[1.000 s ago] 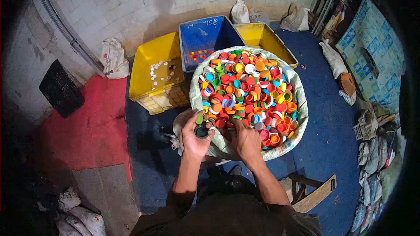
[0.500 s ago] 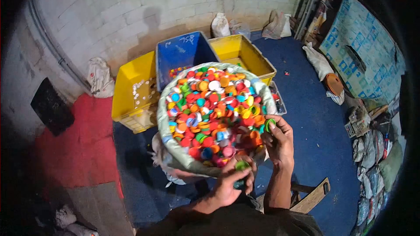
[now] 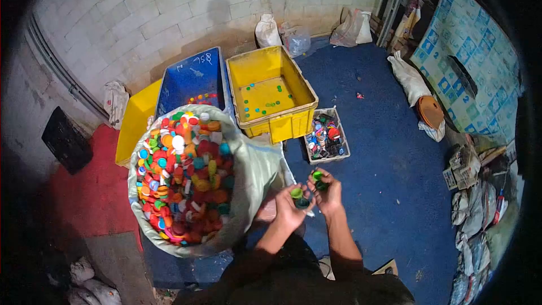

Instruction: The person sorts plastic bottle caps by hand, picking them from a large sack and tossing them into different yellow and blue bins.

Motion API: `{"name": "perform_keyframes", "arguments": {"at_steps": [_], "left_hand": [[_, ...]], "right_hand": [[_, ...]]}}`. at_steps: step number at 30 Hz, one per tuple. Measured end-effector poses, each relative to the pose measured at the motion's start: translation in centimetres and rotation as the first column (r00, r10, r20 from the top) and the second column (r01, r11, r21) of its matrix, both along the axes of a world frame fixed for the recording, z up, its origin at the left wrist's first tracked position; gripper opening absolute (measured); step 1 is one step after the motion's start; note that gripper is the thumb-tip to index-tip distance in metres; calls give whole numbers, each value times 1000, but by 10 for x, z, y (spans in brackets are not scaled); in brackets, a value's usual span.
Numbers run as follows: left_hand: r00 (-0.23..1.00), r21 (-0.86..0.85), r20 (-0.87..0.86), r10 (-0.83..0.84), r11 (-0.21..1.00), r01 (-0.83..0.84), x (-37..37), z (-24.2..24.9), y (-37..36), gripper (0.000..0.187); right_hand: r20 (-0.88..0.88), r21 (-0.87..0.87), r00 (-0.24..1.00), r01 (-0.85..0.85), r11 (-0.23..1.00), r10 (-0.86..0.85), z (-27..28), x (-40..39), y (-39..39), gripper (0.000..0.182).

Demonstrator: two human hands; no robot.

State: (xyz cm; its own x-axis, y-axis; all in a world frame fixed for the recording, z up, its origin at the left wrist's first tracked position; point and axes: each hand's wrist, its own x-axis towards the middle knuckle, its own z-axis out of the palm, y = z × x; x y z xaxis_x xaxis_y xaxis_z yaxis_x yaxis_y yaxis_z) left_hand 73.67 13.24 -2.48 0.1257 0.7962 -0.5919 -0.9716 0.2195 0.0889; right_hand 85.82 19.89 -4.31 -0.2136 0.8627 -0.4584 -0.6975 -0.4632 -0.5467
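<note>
My left hand (image 3: 285, 212) is curled around green bottle caps (image 3: 296, 193), a light one and a darker one. Close beside it, my right hand (image 3: 332, 197) holds more green caps (image 3: 317, 175) in its fingers. Both hands are just right of a big pale sack (image 3: 257, 169), which leans to the left. Loose caps (image 3: 179, 144) in red, orange, white, blue and yellow fill the sack up to its rolled rim. Beyond my hands stands a yellow crate (image 3: 282, 121) with several green and blue caps scattered on its floor.
A blue crate (image 3: 189, 73) with a few caps stands behind the sack, and another yellow crate (image 3: 135, 116) is partly hidden at left. A small white basket (image 3: 327, 158) holds dark and mixed caps. Bags line the wall, and filled sacks (image 3: 477, 214) lie at right.
My view has turned right, and the sack now appears farther left and tilted. My hands have come together away from the pile, still holding green caps. More of the right yellow crate shows.
</note>
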Motion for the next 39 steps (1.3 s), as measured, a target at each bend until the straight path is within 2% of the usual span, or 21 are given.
{"name": "perform_keyframes", "arguments": {"at_steps": [2, 5, 10, 11, 13, 14, 15, 16, 18, 21, 22, 23, 24, 25, 27, 28, 29, 30, 33, 36, 39], "left_hand": [[988, -32, 114, 104, 994, -101, 1, -38, 35, 29], [974, -108, 54, 220, 971, -213, 1, -42, 72, 31], [968, -139, -30, 248, 958, -250, -21, -69, 146, 27], [965, -152, -60, 255, 953, -261, -27, -66, 166, 28], [906, 83, -196, 376, 927, -366, -43, -43, 205, 37], [899, 146, -87, 430, 898, -415, -57, -33, 230, 40], [881, 204, 24, 472, 860, -467, -71, -27, 253, 45], [879, 210, -18, 476, 862, -462, -79, -11, 263, 47], [869, 208, -115, 481, 867, -452, -87, 21, 261, 51], [847, 258, -59, 529, 827, -499, -100, -22, 251, 53], [813, 405, -331, 480, 850, -336, -96, -38, 238, 54], [840, 412, -321, 437, 863, -292, -89, -51, 222, 50], [860, 418, -311, 405, 871, -259, -84, -67, 207, 46], [975, 728, 153, 161, 649, -222, -77, -90, 204, 43], [993, 856, -2, 122, 513, -62, -66, -107, 158, 44], [937, 680, -217, 275, 731, -57, -49, -81, 131, 44], [845, 421, -456, 280, 904, -72, -31, -53, 104, 44], [891, 162, -388, 236, 969, -186, -16, -29, 88, 42], [784, 287, -610, 118, 955, 80, -8, -2, 31, 42], [476, 148, -879, 4, 953, 266, -10, 48, -14, 40], [241, 254, -946, 218, 959, 126, -10, 66, -50, 38]], "right_hand": [[-102, -71, 995, -16, 997, 9, -22, 10, 10, 37], [-191, -168, 981, -8, 986, -25, -54, 15, 23, 28], [-179, -168, 983, -56, 984, 25, -70, 0, 76, 22], [-165, -94, 985, -62, 994, 46, -65, -8, 96, 19], [-233, -13, 973, 1, 1000, -4, -29, -36, 142, 19], [-273, 148, 958, -51, 988, 90, -19, -50, 177, 31], [-352, 116, 930, -65, 991, 102, -12, -61, 206, 38], [-339, 103, 939, -25, 994, 58, 32, -73, 216, 34], [-292, 161, 952, -44, 986, 90, 5, -88, 266, 21], [-241, 193, 965, -53, 980, 99, 1, -81, 270, 14], [-147, 175, 986, -48, 983, 74, 8, -76, 259, 17], [-184, 87, 982, -22, 996, 38, -2, -75, 253, 39], [-179, 76, 980, -70, 995, 83, -21, -68, 245, 37], [-137, 111, 987, -71, 991, 86, -33, -64, 234, 39], [-162, 49, 978, -122, 991, 129, -49, -54, 205, 37], [-160, 35, 984, -77, 996, 82, -70, -49, 194, 40], [-122, 59, 981, -147, 987, 153, -84, -42, 184, 44], [-82, 23, 987, -136, 990, 138, -81, -43, 167, 44], [93, 21, 984, -157, 987, 154, -34, -50, 113, 43], [342, 193, 923, -252, 948, 175, -9, -64, 78, 43], [514, 446, 856, -329, 832, 63, 10, -86, 54, 38]]}}
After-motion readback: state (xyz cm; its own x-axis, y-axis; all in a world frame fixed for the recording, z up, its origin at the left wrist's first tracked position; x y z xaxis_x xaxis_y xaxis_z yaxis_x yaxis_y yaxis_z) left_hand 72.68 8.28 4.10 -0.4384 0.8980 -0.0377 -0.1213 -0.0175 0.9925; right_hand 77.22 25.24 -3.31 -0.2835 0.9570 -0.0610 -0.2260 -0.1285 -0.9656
